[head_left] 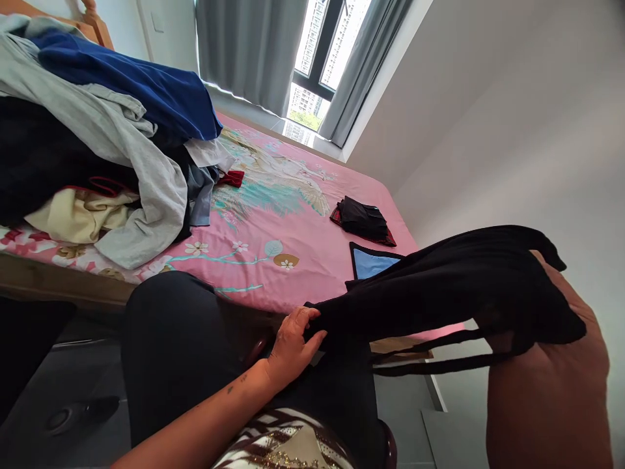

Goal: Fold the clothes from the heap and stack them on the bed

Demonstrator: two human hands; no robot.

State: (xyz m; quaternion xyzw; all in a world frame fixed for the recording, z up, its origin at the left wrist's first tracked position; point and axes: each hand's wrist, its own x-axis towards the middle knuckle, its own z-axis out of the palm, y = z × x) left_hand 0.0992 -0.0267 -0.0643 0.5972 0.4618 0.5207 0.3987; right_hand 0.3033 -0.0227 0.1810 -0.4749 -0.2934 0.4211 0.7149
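Observation:
A thin black garment [434, 280] with narrow straps stretches between my two hands above my lap. My left hand [295, 342] pinches its near end over my dark trousers. On the right, close to the camera, my right hand [561, 326] is raised with the other end of the cloth draped over it; the cloth hides most of its fingers. Two thin straps hang below the fabric toward my lap. Behind the garment, a light blue piece with a black border [374, 262] lies on the bed, partly covered from view.
A large heap of clothes [161, 169], grey, blue, black and cream, lies on the bed's left side. A small folded black and red stack [364, 218] rests near the bed's right edge. The pink floral sheet [303, 234] spreads between them. A wall rises on the right.

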